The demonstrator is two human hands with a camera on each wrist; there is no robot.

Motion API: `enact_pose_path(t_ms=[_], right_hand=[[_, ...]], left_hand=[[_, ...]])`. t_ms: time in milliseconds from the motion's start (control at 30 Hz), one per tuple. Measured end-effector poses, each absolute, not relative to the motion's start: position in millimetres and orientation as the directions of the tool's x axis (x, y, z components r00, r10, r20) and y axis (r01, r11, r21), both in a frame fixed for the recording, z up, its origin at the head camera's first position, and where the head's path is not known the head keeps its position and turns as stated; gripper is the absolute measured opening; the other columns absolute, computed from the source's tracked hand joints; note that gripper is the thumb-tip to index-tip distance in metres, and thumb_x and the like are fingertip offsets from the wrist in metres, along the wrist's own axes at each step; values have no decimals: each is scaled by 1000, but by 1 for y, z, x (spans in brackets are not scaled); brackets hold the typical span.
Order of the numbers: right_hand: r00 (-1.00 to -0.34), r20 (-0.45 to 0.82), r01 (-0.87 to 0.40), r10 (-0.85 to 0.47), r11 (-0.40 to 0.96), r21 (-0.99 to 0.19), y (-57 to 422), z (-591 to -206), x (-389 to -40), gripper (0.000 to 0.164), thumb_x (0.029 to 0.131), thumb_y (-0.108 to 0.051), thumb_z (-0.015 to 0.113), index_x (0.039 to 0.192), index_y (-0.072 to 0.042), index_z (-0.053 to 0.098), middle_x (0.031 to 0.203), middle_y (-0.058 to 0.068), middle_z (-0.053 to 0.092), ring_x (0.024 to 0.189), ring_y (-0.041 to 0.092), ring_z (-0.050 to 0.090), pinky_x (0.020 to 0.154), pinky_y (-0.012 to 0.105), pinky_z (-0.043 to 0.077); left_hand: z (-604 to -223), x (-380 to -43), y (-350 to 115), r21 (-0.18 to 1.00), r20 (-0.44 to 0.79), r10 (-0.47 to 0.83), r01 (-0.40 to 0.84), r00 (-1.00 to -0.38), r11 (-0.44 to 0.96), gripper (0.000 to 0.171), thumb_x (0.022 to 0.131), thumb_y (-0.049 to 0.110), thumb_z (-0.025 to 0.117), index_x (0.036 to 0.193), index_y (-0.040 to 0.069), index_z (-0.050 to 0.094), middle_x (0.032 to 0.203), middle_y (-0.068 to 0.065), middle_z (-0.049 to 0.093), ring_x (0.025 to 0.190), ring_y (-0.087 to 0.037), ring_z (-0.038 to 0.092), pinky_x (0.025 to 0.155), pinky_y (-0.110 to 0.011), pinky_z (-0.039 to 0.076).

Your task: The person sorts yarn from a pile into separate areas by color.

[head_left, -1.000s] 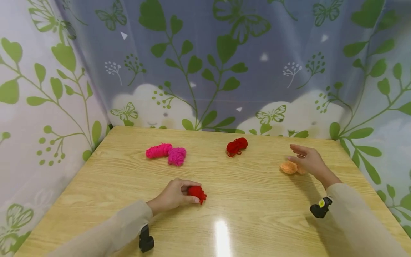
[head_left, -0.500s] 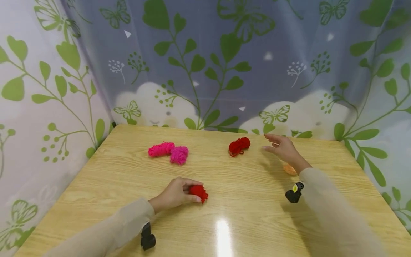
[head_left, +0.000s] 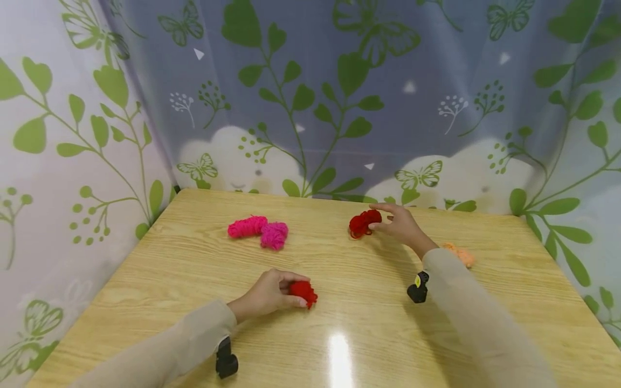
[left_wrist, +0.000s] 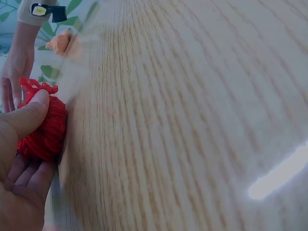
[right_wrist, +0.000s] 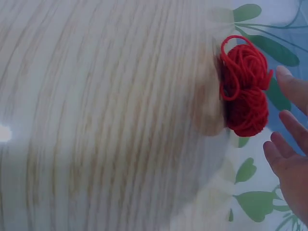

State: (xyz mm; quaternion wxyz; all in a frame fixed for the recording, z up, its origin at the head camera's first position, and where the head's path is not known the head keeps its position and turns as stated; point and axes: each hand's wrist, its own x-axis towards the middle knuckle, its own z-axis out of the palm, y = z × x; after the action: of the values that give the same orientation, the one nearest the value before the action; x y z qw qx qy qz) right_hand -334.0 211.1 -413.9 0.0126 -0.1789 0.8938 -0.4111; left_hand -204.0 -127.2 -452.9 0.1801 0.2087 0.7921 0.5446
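Between the thumb and fingers of my left hand [head_left: 264, 296] is a small ball of red yarn [head_left: 303, 293], held low over the front middle of the table. In the left wrist view the thumb presses on the yarn's side, with fingers underneath. My right hand [head_left: 401, 226] reaches to a darker red skein of yarn [head_left: 360, 224] near the back edge. Its thumb and fingers are spread at the skein's right end. From the right wrist, the skein [right_wrist: 245, 91] shows pinched in at its middle with a loose loop, and a gap separates it from the fingers [right_wrist: 288, 159].
A hot-pink skein [head_left: 247, 227] and a magenta bundle [head_left: 274, 236] lie touching at the back left. Orange yarn [head_left: 463, 256] sits at the right, partly hidden behind the right sleeve. A patterned cloth [head_left: 310, 108] hangs along the back of the wooden table [head_left: 184, 258].
My right hand has moved left from over the orange yarn to the darker red skein, uncovering part of the orange yarn. The left hand keeps its hold on the red ball.
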Motion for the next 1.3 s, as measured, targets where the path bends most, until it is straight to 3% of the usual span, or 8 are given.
enact_pose_path(t_ms=[500, 633, 800, 933, 1100, 1300], right_hand=[[-954, 84, -255, -287, 635, -729, 199, -440, -350, 60, 86, -9, 72, 139, -1, 47, 147, 21, 38, 134, 40, 36, 104, 52, 38], [-956, 75, -251, -283, 663, -705, 199, -444, -351, 58, 86, -9, 71, 139, -1, 48, 145, 22, 41, 134, 40, 36, 108, 52, 34], [-959, 78, -248, -272, 678, -692, 200, -448, -353, 54, 87, -8, 71, 137, -3, 52, 141, 22, 46, 130, 40, 40, 106, 51, 37], [-963, 93, -246, -252, 692, -679, 201, -451, -353, 48, 86, -8, 71, 131, -4, 57, 135, 22, 52, 118, 37, 52, 93, 45, 47], [-969, 83, -226, -233, 696, -682, 201, -451, -352, 45, 87, -7, 70, 130, -3, 58, 128, 23, 57, 84, 28, 61, 64, 30, 49], [-971, 78, -217, -228, 688, -693, 200, -449, -351, 44, 88, -6, 68, 130, -2, 58, 125, 24, 59, 71, 22, 60, 58, 27, 48]], left_hand=[[-455, -206, -127, 941, -54, 532, 136, -845, 311, 50, 78, 12, 79, 124, -1, 62, 122, -17, 63, 108, -22, 64, 86, -26, 53], [-456, -205, -127, 943, -59, 534, 129, -844, 308, 50, 78, 12, 79, 124, -1, 62, 122, -17, 63, 108, -23, 63, 86, -26, 53], [-456, -205, -128, 947, -61, 532, 119, -844, 298, 50, 78, 11, 79, 124, -1, 62, 121, -17, 64, 108, -22, 64, 86, -26, 53], [-455, -204, -127, 949, -68, 528, 108, -846, 296, 50, 78, 10, 79, 124, -1, 62, 122, -17, 63, 109, -23, 63, 86, -26, 53], [-454, -203, -127, 952, -64, 528, 108, -847, 288, 50, 78, 9, 79, 124, -2, 62, 121, -18, 63, 108, -24, 63, 86, -26, 53], [-453, -202, -127, 954, -62, 526, 104, -848, 280, 51, 77, 8, 79, 124, -2, 62, 121, -18, 63, 109, -26, 63, 85, -25, 53]])
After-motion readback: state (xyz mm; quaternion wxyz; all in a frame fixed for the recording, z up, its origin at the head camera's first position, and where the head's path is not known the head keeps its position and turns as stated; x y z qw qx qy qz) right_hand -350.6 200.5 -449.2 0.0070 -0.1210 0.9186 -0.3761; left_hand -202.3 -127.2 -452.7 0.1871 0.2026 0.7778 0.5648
